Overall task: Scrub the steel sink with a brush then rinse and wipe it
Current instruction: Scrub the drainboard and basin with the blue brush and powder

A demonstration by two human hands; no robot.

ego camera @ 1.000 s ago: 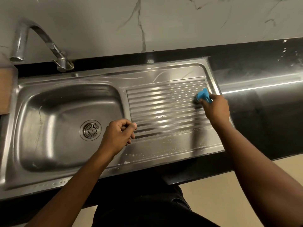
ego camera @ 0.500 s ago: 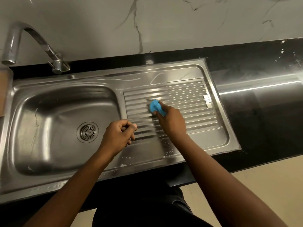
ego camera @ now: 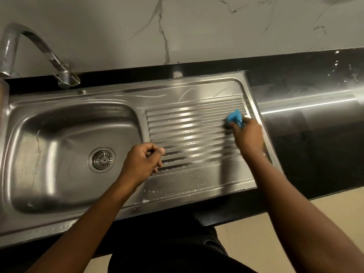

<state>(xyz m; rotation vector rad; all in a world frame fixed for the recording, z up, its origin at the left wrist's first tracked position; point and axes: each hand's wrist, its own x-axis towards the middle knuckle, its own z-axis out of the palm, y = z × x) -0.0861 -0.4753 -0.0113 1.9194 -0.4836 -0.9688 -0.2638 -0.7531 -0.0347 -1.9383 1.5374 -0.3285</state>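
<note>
The steel sink (ego camera: 59, 107) has a deep basin on the left with a round drain (ego camera: 102, 159), and a ribbed drainboard (ego camera: 189, 123) on the right. My right hand (ego camera: 247, 137) grips a small blue brush (ego camera: 234, 116) and presses it on the ribs near the drainboard's right edge. My left hand (ego camera: 142, 161) hovers in a loose fist over the drainboard's near left corner and holds nothing. Soap foam speckles the flat strip in front of the ribs.
A curved steel tap (ego camera: 35, 48) stands at the back left, no water running. A glossy black counter (ego camera: 315, 119) surrounds the sink, with white splashes at the far right. A marble wall rises behind. A beige floor shows below the counter edge.
My right hand swept the brush from the right edge of the ribs to their left part and back to the right edge. My left hand stayed in place.
</note>
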